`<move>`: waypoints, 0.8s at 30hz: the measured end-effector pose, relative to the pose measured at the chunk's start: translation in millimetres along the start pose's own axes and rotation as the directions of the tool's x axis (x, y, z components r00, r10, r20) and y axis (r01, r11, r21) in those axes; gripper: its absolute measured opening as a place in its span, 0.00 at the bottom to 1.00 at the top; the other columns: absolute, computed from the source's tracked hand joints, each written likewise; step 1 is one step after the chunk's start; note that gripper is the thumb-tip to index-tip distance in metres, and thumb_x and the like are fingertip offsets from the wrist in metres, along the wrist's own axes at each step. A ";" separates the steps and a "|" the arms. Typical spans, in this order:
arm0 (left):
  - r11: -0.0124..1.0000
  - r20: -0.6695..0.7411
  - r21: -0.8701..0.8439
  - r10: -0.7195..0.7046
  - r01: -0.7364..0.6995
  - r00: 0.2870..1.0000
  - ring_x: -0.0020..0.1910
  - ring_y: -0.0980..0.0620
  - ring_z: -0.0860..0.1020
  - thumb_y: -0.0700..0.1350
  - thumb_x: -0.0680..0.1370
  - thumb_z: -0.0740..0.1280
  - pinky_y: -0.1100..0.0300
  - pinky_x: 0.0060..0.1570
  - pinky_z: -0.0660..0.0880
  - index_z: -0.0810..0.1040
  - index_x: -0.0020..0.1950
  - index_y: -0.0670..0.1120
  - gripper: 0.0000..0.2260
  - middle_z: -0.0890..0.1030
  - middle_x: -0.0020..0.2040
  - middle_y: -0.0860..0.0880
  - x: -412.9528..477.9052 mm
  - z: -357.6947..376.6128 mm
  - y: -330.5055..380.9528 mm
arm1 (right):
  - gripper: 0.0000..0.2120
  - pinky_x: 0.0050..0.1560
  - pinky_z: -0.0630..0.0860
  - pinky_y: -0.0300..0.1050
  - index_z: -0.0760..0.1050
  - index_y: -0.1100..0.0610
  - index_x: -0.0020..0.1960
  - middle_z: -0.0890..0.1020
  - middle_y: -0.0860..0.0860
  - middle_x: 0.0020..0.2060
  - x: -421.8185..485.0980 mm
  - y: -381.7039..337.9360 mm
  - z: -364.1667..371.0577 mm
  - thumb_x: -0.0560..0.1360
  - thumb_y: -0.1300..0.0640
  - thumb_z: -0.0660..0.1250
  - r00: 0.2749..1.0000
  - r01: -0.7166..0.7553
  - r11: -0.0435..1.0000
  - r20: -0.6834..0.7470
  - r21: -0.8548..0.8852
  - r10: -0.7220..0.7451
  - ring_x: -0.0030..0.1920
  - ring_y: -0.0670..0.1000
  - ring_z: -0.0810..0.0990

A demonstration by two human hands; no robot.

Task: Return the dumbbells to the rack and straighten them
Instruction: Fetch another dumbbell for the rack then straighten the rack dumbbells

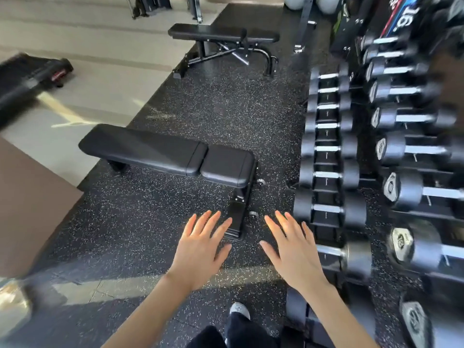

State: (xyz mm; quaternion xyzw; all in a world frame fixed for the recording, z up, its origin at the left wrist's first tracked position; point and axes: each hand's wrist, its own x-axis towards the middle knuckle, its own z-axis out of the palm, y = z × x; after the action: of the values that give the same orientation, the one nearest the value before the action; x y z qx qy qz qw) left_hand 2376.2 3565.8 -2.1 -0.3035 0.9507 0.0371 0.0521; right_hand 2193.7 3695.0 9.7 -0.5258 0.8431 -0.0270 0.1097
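left hand (198,249): fingers spread flat, empty, left of rack (326,219)
right hand (295,249): fingers spread, empty, just beside rack's near end
dumbbells (329,175): racked in rows, two tiers
bench (170,154): left of rack

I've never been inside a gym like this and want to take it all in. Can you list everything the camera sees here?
Black hex-ended dumbbells with silver handles: many, exact count unclear, in two rows on the rack at right.
Black metal dumbbell rack: one, along the right edge.
Black padded flat bench: one, centre, on the mat.
Black adjustable bench with metal legs: one, further back.
Black speckled rubber floor mat: covers the middle floor.
Black blurred machine: one, far left, type unclear.
Pale round balls: at least two, top edge.
Light-coloured shoe: one, bottom centre.
Left hand: open, empty, fingers spread.
Right hand: open, empty, beside the rack.
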 end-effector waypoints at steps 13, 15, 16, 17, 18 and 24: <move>0.990 -0.067 -0.066 0.121 -0.125 0.990 0.66 0.42 0.72 0.57 0.78 0.52 0.44 0.66 0.59 0.72 0.69 0.48 0.25 0.76 0.65 0.44 148.4 -0.8 -40.9 | 0.32 0.58 0.75 0.60 0.73 0.51 0.65 0.77 0.52 0.63 99.8 30.8 -11.8 0.79 0.39 0.37 0.981 -0.185 0.983 0.061 0.006 0.184 0.62 0.54 0.77; 0.987 -0.061 -0.056 0.144 -0.148 0.988 0.66 0.42 0.72 0.58 0.78 0.52 0.44 0.66 0.61 0.73 0.69 0.48 0.25 0.76 0.65 0.44 174.9 -3.5 -53.4 | 0.32 0.57 0.75 0.61 0.73 0.51 0.66 0.77 0.52 0.63 125.8 33.9 -17.7 0.79 0.39 0.38 0.978 -0.204 0.979 0.037 0.013 0.203 0.62 0.54 0.77; 0.986 -0.063 -0.059 0.155 -0.159 0.986 0.66 0.42 0.72 0.58 0.78 0.51 0.44 0.66 0.61 0.72 0.69 0.48 0.25 0.76 0.65 0.44 186.8 -6.2 -59.3 | 0.31 0.58 0.75 0.61 0.72 0.51 0.67 0.77 0.53 0.64 137.8 34.7 -21.3 0.79 0.38 0.38 0.978 -0.208 0.978 0.017 0.018 0.207 0.63 0.55 0.76; 0.983 -0.067 -0.070 0.165 -0.170 0.984 0.66 0.41 0.72 0.58 0.78 0.51 0.44 0.66 0.61 0.72 0.69 0.48 0.25 0.76 0.65 0.44 198.2 -9.8 -65.7 | 0.32 0.59 0.74 0.61 0.71 0.52 0.67 0.76 0.53 0.64 149.6 34.5 -26.5 0.79 0.38 0.38 0.977 -0.213 0.977 0.004 0.018 0.213 0.63 0.55 0.76; 0.980 -0.078 -0.081 0.174 -0.180 0.982 0.66 0.41 0.72 0.58 0.79 0.50 0.45 0.66 0.60 0.72 0.69 0.48 0.25 0.76 0.65 0.44 208.8 -13.3 -71.8 | 0.32 0.59 0.74 0.60 0.71 0.52 0.67 0.76 0.53 0.64 161.6 33.9 -31.8 0.79 0.38 0.38 0.976 -0.217 0.976 -0.020 0.016 0.218 0.64 0.55 0.76; 0.965 -0.105 -0.066 0.246 -0.254 0.964 0.67 0.43 0.71 0.57 0.78 0.53 0.45 0.67 0.59 0.73 0.69 0.48 0.24 0.75 0.66 0.44 278.5 -15.9 -106.4 | 0.28 0.59 0.74 0.61 0.72 0.54 0.67 0.75 0.54 0.65 233.7 31.4 -48.0 0.79 0.40 0.46 0.975 -0.194 0.981 -0.101 0.029 0.196 0.64 0.56 0.75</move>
State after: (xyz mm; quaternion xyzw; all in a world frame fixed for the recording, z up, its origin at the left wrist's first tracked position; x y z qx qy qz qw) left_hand 2211.1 3318.1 -24.3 -0.1844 0.9806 0.0661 -0.0106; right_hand 2057.0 3497.1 14.9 -0.4375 0.8948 -0.0512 0.0730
